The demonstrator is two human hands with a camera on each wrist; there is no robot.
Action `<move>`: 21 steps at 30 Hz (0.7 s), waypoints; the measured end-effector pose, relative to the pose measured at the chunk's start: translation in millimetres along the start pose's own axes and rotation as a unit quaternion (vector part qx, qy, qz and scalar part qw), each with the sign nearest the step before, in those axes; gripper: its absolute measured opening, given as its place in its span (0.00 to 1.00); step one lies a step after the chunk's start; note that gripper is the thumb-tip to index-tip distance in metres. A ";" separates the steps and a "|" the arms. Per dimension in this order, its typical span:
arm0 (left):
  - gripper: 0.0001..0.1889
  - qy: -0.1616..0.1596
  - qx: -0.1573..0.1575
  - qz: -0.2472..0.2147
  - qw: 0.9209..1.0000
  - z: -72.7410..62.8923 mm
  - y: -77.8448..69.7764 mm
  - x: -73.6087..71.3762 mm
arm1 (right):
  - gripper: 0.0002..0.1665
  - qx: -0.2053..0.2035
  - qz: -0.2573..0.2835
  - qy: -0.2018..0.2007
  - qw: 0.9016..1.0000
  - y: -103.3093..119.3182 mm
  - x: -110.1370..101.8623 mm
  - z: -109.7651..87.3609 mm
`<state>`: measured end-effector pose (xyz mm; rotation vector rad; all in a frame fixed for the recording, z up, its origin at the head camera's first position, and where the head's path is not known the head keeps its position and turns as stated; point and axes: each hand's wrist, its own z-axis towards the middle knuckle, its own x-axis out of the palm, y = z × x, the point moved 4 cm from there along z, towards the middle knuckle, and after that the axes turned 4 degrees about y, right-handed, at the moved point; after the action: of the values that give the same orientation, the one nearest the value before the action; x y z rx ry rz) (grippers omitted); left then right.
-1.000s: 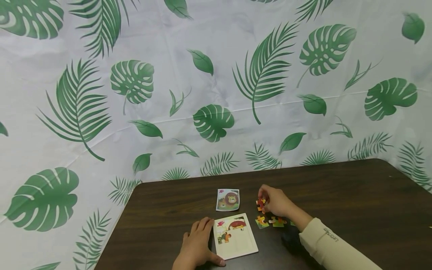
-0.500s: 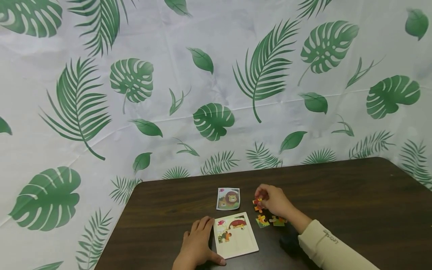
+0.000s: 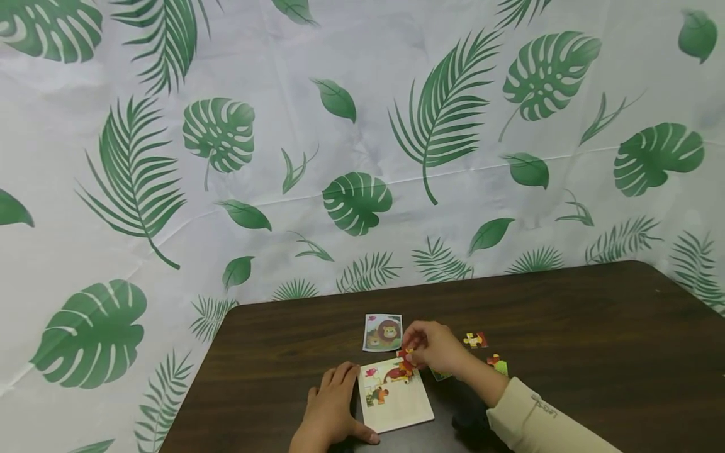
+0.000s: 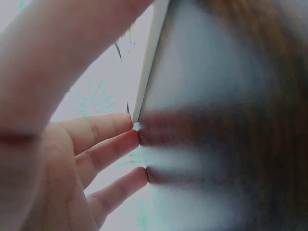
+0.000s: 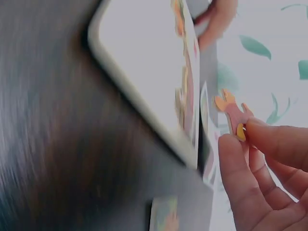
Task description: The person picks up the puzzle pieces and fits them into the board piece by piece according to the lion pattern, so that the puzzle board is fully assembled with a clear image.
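In the head view, a pale wooden puzzle board (image 3: 404, 406) lies on the dark table, with several picture pieces set in its upper and left parts. My left hand (image 3: 333, 402) rests along the board's left side, fingers fairly straight at the upper left corner and thumb by the lower left edge. In the left wrist view, fingertips (image 4: 139, 137) touch the table and the board's edge. My right hand (image 3: 438, 347) pinches a red and orange jigsaw piece (image 5: 236, 115) between thumb and fingers, over the board's upper right corner. The right wrist view shows the piece tilted, above the table.
Behind the board lies a picture card (image 3: 382, 333) of a lion. Loose jigsaw pieces sit to the right: a yellow and red one (image 3: 475, 340), a green and orange one (image 3: 498, 365), and a green one (image 3: 440, 375) partly under my right hand. A leaf-print cloth (image 3: 362, 138) hangs behind the table.
My right hand has carried the red piece left, from among the loose pieces to the board's upper right corner. Loose pieces formerly behind the hand now show. The left hand stays put.
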<state>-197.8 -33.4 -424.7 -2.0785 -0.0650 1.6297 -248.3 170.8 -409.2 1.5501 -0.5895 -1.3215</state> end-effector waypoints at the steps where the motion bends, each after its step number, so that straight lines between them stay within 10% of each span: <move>1: 0.60 -0.001 0.001 0.000 1.000 -0.1 -0.1 -0.2 | 0.10 -0.001 0.004 0.011 1.000 1.6 3.6 -0.3; 21: 0.59 -0.013 0.012 -0.001 1.000 -1.5 -0.7 0.1 | 0.10 -0.022 -0.069 0.068 0.995 5.4 39.5 -3.4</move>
<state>-196.2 -33.3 -424.2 -2.0398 -0.0551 1.6481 -232.4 136.6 -422.6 1.6534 -0.3712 -1.3090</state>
